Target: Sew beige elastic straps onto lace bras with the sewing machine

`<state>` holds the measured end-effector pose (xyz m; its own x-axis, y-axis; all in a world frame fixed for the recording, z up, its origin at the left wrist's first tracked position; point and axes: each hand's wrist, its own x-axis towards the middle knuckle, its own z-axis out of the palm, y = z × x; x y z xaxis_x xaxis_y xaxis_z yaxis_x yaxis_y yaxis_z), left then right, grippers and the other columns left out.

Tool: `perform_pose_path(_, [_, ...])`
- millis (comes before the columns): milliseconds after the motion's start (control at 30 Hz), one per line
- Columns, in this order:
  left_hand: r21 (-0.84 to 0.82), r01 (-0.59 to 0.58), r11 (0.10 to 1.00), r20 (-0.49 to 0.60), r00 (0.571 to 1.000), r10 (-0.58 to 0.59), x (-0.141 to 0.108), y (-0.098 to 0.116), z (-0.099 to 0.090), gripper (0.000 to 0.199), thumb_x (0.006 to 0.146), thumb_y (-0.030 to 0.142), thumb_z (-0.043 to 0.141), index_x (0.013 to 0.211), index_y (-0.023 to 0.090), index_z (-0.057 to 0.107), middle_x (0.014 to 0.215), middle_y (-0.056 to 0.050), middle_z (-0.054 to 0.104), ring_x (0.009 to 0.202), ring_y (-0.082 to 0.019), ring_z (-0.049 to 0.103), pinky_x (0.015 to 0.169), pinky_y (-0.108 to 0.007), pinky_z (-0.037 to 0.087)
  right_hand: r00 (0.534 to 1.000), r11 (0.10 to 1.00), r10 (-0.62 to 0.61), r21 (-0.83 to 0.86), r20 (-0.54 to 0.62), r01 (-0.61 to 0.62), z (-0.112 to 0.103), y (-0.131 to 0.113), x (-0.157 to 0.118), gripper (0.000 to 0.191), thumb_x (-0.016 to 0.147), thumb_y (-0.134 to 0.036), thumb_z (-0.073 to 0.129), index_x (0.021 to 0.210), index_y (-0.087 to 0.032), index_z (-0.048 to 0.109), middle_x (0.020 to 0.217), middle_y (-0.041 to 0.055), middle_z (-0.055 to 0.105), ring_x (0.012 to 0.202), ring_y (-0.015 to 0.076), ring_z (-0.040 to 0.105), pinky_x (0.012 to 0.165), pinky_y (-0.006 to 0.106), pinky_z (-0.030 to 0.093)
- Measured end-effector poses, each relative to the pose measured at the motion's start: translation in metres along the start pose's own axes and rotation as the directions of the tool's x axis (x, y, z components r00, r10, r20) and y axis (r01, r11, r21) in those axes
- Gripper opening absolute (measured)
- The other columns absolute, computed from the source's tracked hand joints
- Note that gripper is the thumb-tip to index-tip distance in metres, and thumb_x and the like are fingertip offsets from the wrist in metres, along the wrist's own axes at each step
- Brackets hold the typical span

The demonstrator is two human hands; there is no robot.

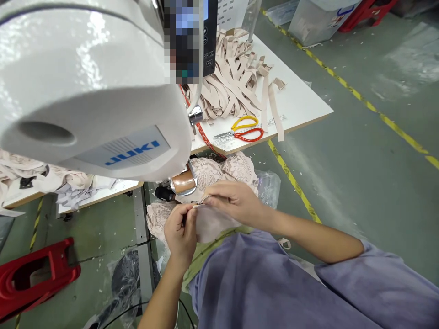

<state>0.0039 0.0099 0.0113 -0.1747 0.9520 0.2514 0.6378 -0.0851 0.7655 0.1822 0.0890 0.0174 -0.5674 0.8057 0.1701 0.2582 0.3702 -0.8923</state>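
Both hands pinch the edge of a pale beige bra [214, 221] in front of the sewing machine [103, 105]. My left hand [181, 228] is closed on the edge at the left, thumb on top. My right hand [236, 203] is closed on the same edge slightly farther right, its fingertips near those of the left. Lace-covered cups [236, 169] of the same beige colour lie beyond the right hand, and more lace [159, 219] hangs to the left. The sewing arm's end, with a copper-coloured part [183, 182], sits just beyond my fingers.
A heap of beige fabric strips [229, 77] covers the white table [305, 107] at the back. Scissors [242, 130] with yellow and red handles lie near its front edge. More fabric pieces [68, 180] rest at left. A red stool [41, 278] stands on the floor.
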Motion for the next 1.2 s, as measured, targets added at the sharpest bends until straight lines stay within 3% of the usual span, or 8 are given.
perform_pose_path(133, [0.158, -0.168, 0.973, 0.039, 0.986, 0.164, 0.006, 0.01, -0.014, 0.01, 0.093, 0.022, 0.061, 0.095, 0.022, 0.071, 0.085, -0.002, 0.077, 0.07, -0.014, 0.07, 0.061, -0.023, 0.051, 0.991, 0.968, -0.087, -0.227, 0.097, 0.107, -0.017, -0.009, 0.015, 0.025, 0.098, -0.027, 0.049, 0.084, -0.017, 0.066, 0.071, 0.0002, 0.062, 0.07, 0.0125, 0.053, 0.066, 0.025, 0.034])
perform_pose_path(233, [0.224, -0.249, 0.942, 0.071, 0.968, 0.239, 0.01, 0.016, -0.021, 0.009, 0.092, 0.022, 0.063, 0.094, 0.022, 0.072, 0.083, -0.002, 0.078, 0.064, -0.012, 0.07, 0.056, -0.021, 0.049, 0.972, 0.981, -0.063, -0.162, 0.227, 0.102, -0.022, -0.015, 0.022, 0.024, 0.095, -0.024, 0.05, 0.078, -0.016, 0.065, 0.067, -0.0009, 0.059, 0.064, 0.011, 0.05, 0.062, 0.024, 0.033])
perform_pose_path(433, [0.223, -0.263, 0.939, 0.137, 0.962, 0.236, 0.014, 0.015, -0.025, 0.008, 0.093, 0.024, 0.063, 0.091, 0.022, 0.071, 0.066, 0.002, 0.073, 0.051, -0.01, 0.063, 0.05, -0.02, 0.046, 0.931, 0.997, 0.063, 0.017, 0.359, -0.074, -0.03, -0.018, 0.023, 0.02, 0.093, -0.024, 0.054, 0.082, -0.016, 0.07, 0.071, -0.0007, 0.067, 0.065, 0.0112, 0.057, 0.062, 0.024, 0.036])
perform_pose_path(600, [0.163, -0.262, 0.951, 0.193, 0.954, 0.23, 0.019, 0.015, -0.027, 0.006, 0.091, 0.021, 0.064, 0.091, 0.023, 0.07, 0.072, 0.002, 0.075, 0.053, -0.01, 0.064, 0.051, -0.02, 0.046, 0.901, 0.999, 0.011, 0.03, 0.434, -0.027, -0.037, -0.02, 0.023, 0.021, 0.094, -0.021, 0.052, 0.081, -0.016, 0.069, 0.071, -0.0015, 0.066, 0.064, 0.0108, 0.057, 0.062, 0.024, 0.036])
perform_pose_path(867, [0.103, -0.156, 0.982, 0.378, 0.92, 0.107, 0.031, 0.015, -0.033, 0.012, 0.093, 0.024, 0.061, 0.101, 0.023, 0.069, 0.079, 0.002, 0.075, 0.059, -0.011, 0.065, 0.054, -0.02, 0.046, 0.902, 0.995, -0.042, -0.067, 0.43, 0.078, -0.035, -0.02, 0.021, 0.017, 0.093, -0.018, 0.054, 0.093, -0.017, 0.072, 0.081, 0.0015, 0.071, 0.074, 0.014, 0.063, 0.066, 0.026, 0.039])
perform_pose_path(1000, [0.204, -0.268, 0.942, 0.518, 0.846, 0.129, 0.037, 0.013, -0.033, 0.021, 0.099, 0.029, 0.049, 0.094, 0.021, 0.067, 0.071, 0.001, 0.069, 0.058, -0.012, 0.061, 0.051, -0.022, 0.04, 0.904, 0.987, -0.058, -0.11, 0.424, 0.115, -0.031, -0.018, 0.02, 0.018, 0.094, -0.02, 0.055, 0.093, -0.017, 0.072, 0.081, 0.0016, 0.072, 0.073, 0.014, 0.063, 0.065, 0.026, 0.04])
perform_pose_path(1100, [0.322, -0.392, 0.862, 0.486, 0.85, 0.205, 0.035, 0.012, -0.031, 0.03, 0.101, 0.03, 0.04, 0.082, 0.021, 0.061, 0.066, 0.0, 0.065, 0.055, -0.013, 0.056, 0.049, -0.024, 0.034, 0.941, 0.976, -0.089, -0.162, 0.327, 0.149, -0.024, -0.017, 0.016, 0.017, 0.094, -0.023, 0.056, 0.094, -0.019, 0.072, 0.085, 0.0021, 0.072, 0.074, 0.014, 0.063, 0.066, 0.026, 0.041])
perform_pose_path(1200, [0.403, -0.406, 0.82, 0.417, 0.879, 0.23, 0.033, 0.015, -0.029, 0.032, 0.102, 0.028, 0.037, 0.078, 0.022, 0.058, 0.063, 0.0, 0.061, 0.052, -0.014, 0.053, 0.049, -0.026, 0.029, 0.968, 0.952, -0.142, -0.239, 0.207, 0.191, -0.018, -0.02, 0.015, 0.016, 0.094, -0.024, 0.055, 0.091, -0.019, 0.07, 0.084, 0.0025, 0.069, 0.074, 0.0138, 0.06, 0.065, 0.026, 0.039])
